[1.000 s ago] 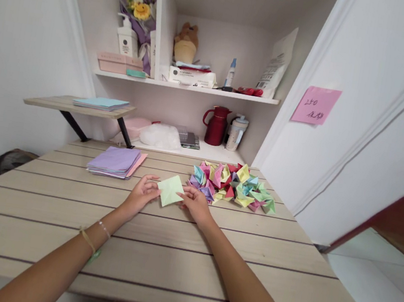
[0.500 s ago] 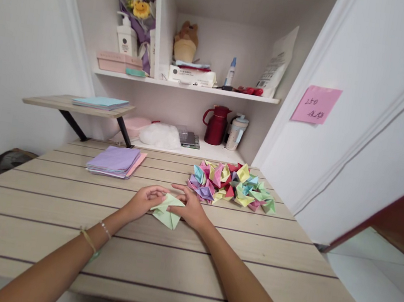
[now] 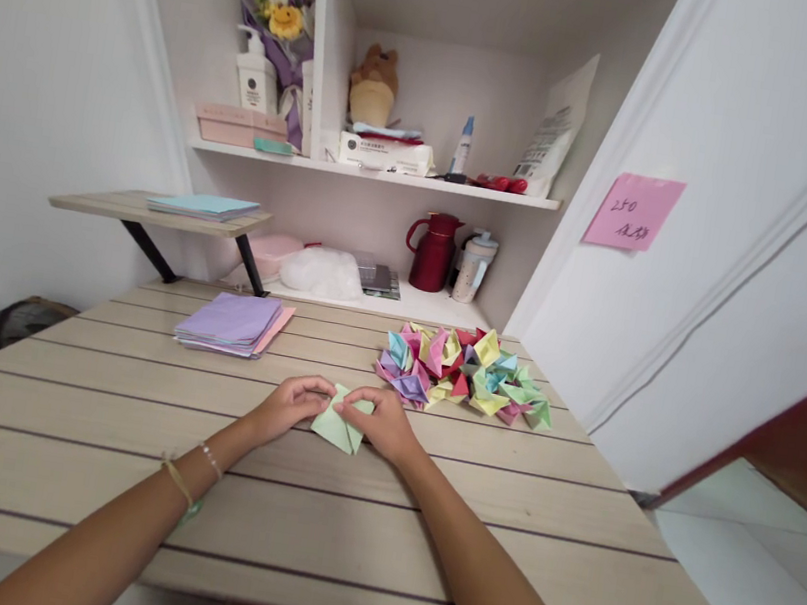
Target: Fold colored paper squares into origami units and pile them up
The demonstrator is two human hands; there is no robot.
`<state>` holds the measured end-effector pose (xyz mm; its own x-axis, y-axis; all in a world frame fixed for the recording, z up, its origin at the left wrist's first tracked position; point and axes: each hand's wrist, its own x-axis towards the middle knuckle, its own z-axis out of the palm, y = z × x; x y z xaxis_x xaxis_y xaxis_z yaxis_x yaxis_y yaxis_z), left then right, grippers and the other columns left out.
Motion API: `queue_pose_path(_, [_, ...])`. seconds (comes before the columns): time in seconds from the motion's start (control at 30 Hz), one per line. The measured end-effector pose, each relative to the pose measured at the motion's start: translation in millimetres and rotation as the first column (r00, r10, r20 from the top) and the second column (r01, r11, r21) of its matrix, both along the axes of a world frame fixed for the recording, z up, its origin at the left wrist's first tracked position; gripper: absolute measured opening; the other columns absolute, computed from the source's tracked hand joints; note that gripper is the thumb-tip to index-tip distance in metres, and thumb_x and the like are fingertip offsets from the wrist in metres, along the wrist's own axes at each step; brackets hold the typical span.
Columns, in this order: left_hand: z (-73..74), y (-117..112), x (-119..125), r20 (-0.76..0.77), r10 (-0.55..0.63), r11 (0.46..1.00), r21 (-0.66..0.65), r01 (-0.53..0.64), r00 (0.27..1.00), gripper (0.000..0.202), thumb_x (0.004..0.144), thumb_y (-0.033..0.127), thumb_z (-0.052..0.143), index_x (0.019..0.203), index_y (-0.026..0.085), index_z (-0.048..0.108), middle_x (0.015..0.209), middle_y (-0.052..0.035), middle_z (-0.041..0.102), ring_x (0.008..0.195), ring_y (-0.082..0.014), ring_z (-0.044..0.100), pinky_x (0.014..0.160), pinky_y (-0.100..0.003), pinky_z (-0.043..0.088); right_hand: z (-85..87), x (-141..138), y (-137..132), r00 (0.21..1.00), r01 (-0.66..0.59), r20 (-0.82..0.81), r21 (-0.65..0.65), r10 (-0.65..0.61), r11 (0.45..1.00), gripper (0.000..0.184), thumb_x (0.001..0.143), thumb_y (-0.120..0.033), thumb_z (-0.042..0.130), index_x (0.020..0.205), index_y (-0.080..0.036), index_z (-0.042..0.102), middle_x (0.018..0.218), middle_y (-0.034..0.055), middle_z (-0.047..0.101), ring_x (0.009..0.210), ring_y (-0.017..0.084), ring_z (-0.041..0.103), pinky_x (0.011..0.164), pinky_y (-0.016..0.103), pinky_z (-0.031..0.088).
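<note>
A light green sheet of folded origami paper (image 3: 340, 432) lies between my hands, just above or on the table; a crease line runs across its lower right part. My left hand (image 3: 297, 406) pinches its upper left edge, fingers curled. From the right, my right hand (image 3: 382, 421) grips the paper, thumb pressed on top near its middle and fingers bent over the far edge. Past my right hand sits a heap of folded paper boats (image 3: 465, 372) in pink, yellow, red, blue, purple and green.
At the back left lies a stack of purple and pink paper (image 3: 230, 322). Blue sheets (image 3: 204, 206) rest on a small raised shelf (image 3: 96, 199). A red jug (image 3: 433, 254) and a pale cup (image 3: 474, 268) stand behind the slatted table (image 3: 310, 521).
The green paper has shifted slightly right and looks more compact. My right hand's fingers, stretched out before, have curled down onto it.
</note>
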<state>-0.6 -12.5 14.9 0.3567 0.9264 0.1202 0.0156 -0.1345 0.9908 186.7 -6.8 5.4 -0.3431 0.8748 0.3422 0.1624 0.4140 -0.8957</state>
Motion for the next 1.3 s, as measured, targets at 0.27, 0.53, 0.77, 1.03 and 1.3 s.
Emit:
queue_pose_path(0.27, [-5.6,2.4,1.7,0.058,0.095,0.995,0.015,-0.096,0.994,0.039,0.061,0.026,0.074,0.091,0.017,0.051,0.072,0.0010,0.058,0.056,-0.0082,0.054,0.053,-0.019,0.042,3.3,-1.7,-2.0,0.988,-0.007,-0.156,-0.110,-0.011,0.994,0.047,0.061,-0.027,0.071,0.105,-0.020,0.059,0.087,0.0040,0.065,0.073,0.017,0.059,0.059,0.025,0.045])
queue_pose_path(0.53, [-0.8,1.5,3.2,0.015,0.147,0.984,0.097,-0.148,0.989,0.028,0.062,0.028,0.073,0.082,0.014,0.059,0.067,0.0002,0.058,0.059,-0.0085,0.054,0.053,-0.018,0.042,-0.1,-1.7,0.7,0.994,-0.016,-0.110,-0.146,0.000,0.989,0.023,0.066,-0.037,0.066,0.069,-0.015,0.064,0.062,-0.0007,0.059,0.056,0.012,0.051,0.051,0.022,0.038])
queue_pose_path(0.77, [-0.6,-1.1,0.9,-0.147,0.095,0.995,0.011,-0.094,0.985,0.029,0.073,0.042,0.061,0.075,0.013,0.063,0.037,0.0054,0.047,0.027,-0.0044,0.036,0.030,-0.016,0.023,2.1,-0.5,4.1,0.979,0.087,-0.174,-0.095,-0.102,0.992,0.027,0.066,-0.044,0.066,0.067,-0.016,0.066,0.064,0.0006,0.062,0.059,0.014,0.054,0.055,0.024,0.041])
queue_pose_path(1.03, [-4.3,5.5,-0.9,-0.019,0.181,0.983,-0.036,-0.181,0.983,0.033,0.071,0.045,0.062,0.078,0.014,0.054,0.056,-0.0027,0.066,0.034,-0.0102,0.054,0.035,-0.018,0.040,4.7,0.0,0.3,0.973,0.022,-0.209,-0.332,-0.096,0.943,0.042,0.071,-0.054,0.060,0.086,-0.016,0.069,0.032,-0.0057,0.045,0.026,0.007,0.033,0.028,0.020,0.023])
queue_pose_path(1.3, [-4.4,5.2,2.3,0.066,0.148,0.989,-0.029,-0.147,0.987,0.037,0.062,0.035,0.073,0.088,0.012,0.060,0.079,-0.0075,0.070,0.065,-0.0187,0.067,0.068,-0.033,0.054,-2.3,-3.4,6.2,0.939,-0.122,-0.345,-0.299,0.012,0.946,0.038,0.067,-0.049,0.065,0.082,-0.015,0.068,0.074,0.0040,0.068,0.049,0.009,0.058,0.044,0.019,0.044])
